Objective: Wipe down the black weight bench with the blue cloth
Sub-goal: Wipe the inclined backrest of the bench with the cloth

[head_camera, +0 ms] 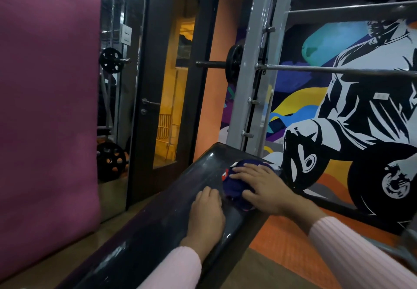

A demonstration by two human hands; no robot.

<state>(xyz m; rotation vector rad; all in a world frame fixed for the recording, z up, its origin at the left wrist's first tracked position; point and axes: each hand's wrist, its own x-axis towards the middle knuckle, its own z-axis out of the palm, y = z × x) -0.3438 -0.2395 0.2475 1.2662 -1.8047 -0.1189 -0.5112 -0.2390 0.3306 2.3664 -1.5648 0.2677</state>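
The black weight bench [158, 216] runs from the lower left up toward the middle, its glossy pad tilted in view. A bunched dark blue cloth [234, 189] with a bit of red and white lies near the pad's far end. My right hand [261, 187] presses flat on top of the cloth, fingers spread over it. My left hand [206, 212] rests on the pad just left of the cloth, fingers curled down against the surface, holding nothing. Both wrists wear pink ribbed sleeves.
A grey rack upright [255, 67] stands behind the bench's far end, with a loaded barbell [234, 64] across it. A purple mat [47, 112] leans at the left. Behind are a dark glass door [173, 81], a mirror and a painted mural wall [352, 112]. Orange flooring lies to the right.
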